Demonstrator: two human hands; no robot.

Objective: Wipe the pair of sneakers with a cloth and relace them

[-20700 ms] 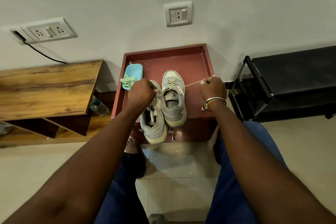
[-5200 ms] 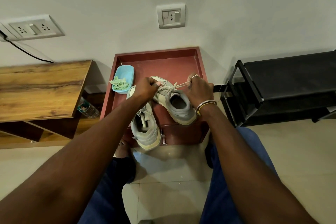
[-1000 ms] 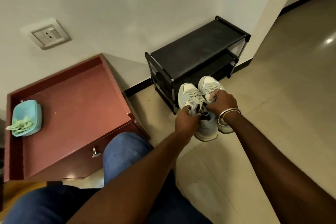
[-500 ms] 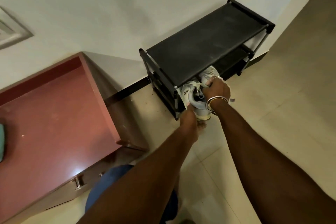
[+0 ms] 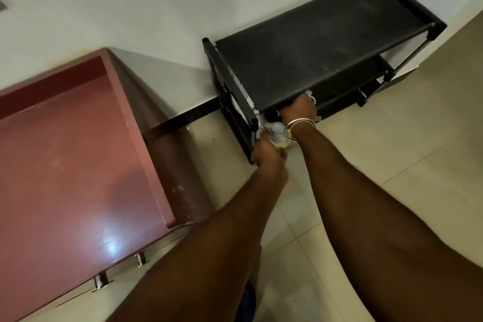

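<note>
1. The sneakers (image 5: 276, 130) are down at the near end of the black shoe rack (image 5: 326, 42), tucked under its top shelf. Only a pale bit of heel shows between the two hands.
2. The right hand (image 5: 299, 110), with a bangle (image 5: 300, 124) on its wrist, reaches in on top of the sneakers. Its fingers are hidden under the shelf, so I cannot tell if they pinch the shoes or just push.
3. The left hand (image 5: 269, 150) is just beside the heels, by the rack's corner post. It is blurry, so I cannot tell how its fingers sit either.
4. This looks like the putting-away step, so the wiping and lacing seem done.
5. To do it well, slide both shoes in flat and side by side, toes first, low enough not to bump the shelf. Tuck the laces in too, so none hang out.
6. A red cabinet (image 5: 65, 151) stands to the left, by the wall, on the tiled floor (image 5: 392, 165).
</note>
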